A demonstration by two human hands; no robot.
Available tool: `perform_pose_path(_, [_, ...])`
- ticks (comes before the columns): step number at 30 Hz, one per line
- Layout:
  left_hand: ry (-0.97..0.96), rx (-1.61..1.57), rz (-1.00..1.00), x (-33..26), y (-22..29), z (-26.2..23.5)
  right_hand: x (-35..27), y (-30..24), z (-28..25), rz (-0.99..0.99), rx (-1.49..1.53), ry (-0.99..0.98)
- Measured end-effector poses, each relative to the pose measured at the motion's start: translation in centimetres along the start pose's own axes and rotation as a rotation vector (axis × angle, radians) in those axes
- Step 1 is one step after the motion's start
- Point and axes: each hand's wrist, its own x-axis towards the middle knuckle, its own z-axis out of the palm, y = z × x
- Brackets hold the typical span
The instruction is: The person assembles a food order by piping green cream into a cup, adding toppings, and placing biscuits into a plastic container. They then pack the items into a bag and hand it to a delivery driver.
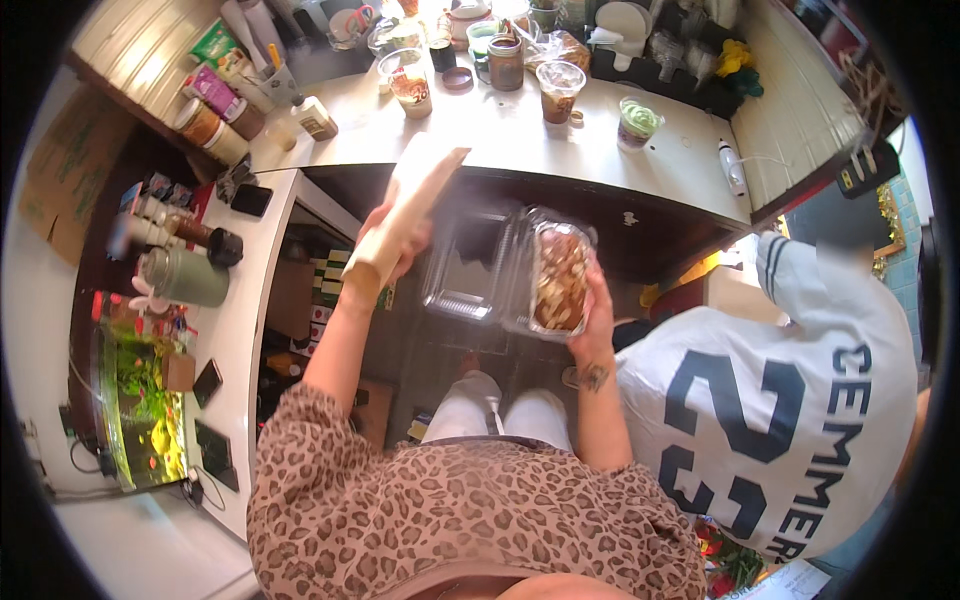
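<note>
My left hand [403, 252] is closed around a folded cream-coloured paper bag [412, 195], which is tilted up toward the counter and slightly blurred. In my right hand [598, 312] is a clear plastic clamshell container [527, 318], gripped along its right side. A loaf cake [562, 278] topped with flaked nuts lies in its base. The container's hinged lid [463, 270] is swung open to the left, beneath my left hand. Both hands are in the air in front of the counter.
The white counter [510, 130] ahead holds an iced drink cup [560, 92], a cup with green topping [638, 122], a brown jar [505, 62] and a small bottle [314, 118]. Left are a green tumbler [188, 276] and an aquarium [150, 400]. A person in a white jersey [740, 420] is close on my right.
</note>
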Motion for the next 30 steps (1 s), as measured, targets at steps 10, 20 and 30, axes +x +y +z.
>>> perform_pose_path(10, [0.02, -0.148, -0.416, 16.2, 14.5, -4.6, 16.2, -3.0, -5.9, -0.101, -0.118, 0.093])
perform_pose_path(20, [0.144, -0.36, -0.166, 17.7, 20.0, -2.1, 26.2, -4.5, -8.6, -0.206, -0.451, 0.471])
perform_pose_path(30, [0.422, -0.336, 0.466, 13.5, 14.9, -0.2, 24.8, -3.5, -5.6, -0.437, -0.884, 0.718])
